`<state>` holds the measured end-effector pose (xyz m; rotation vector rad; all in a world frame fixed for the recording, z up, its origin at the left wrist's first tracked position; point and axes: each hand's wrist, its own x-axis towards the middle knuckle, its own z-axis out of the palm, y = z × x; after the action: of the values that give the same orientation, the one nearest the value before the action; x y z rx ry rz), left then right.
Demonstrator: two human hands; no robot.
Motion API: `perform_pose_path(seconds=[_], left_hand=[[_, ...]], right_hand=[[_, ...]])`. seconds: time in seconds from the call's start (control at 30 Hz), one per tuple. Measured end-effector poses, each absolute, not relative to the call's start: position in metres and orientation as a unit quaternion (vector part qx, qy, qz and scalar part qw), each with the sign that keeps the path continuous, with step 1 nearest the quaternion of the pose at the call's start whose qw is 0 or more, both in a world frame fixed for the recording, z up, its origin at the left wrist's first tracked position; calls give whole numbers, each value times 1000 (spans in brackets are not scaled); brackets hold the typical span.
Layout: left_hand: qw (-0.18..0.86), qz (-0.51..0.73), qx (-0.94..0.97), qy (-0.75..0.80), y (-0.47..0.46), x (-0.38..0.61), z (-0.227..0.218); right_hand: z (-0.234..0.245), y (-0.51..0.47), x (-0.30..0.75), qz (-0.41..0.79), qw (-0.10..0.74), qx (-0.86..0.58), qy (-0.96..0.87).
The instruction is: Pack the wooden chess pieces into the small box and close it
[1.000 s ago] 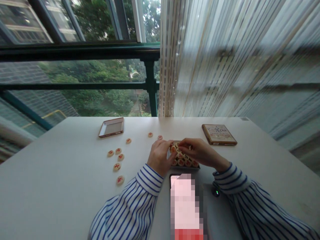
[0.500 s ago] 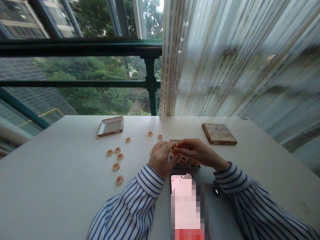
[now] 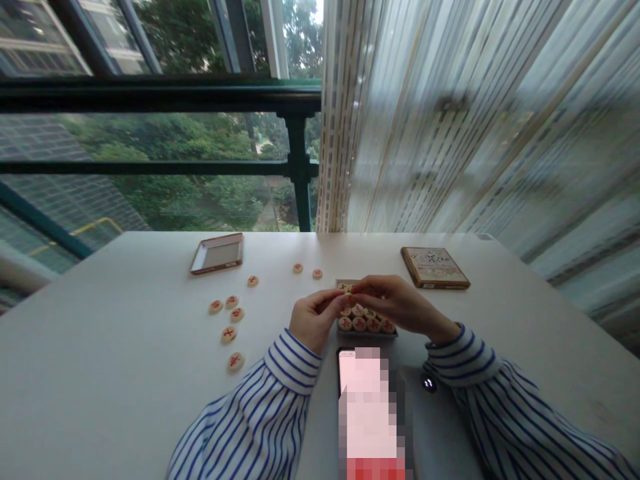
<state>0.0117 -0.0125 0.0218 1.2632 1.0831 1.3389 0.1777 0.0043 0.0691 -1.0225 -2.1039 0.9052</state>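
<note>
The tray (image 3: 370, 334) sits mid-table, its round red-marked pieces (image 3: 359, 325) packed in rows. The left hand (image 3: 311, 321) hovers at the tray's left edge with its fingers pinched closed, though I cannot tell whether a piece is between them. The right hand (image 3: 397, 305) arches over the tray's far half, fingertips down among the pieces; whether it grips one I cannot tell.

Red characters on discs (image 3: 229, 334), none legible

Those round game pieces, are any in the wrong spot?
Yes. Several round pieces lie scattered loose on the white table, left of the small tray where the rest sit packed in rows. Nothing looks broken.
</note>
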Motion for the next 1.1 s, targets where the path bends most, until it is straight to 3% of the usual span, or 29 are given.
perform_pose_path(seconds=[0.23,0.8,1.1], left_hand=[[583,559,395,439,-12,13,23],[606,549,383,429,-13,12,23],[594,559,387,429,-13,12,23]], right_hand=[[71,-2,174,268,308,-372,-834],[76,-4,175,243,285,-337,-864],[75,-4,176,120,241,-343,-900]])
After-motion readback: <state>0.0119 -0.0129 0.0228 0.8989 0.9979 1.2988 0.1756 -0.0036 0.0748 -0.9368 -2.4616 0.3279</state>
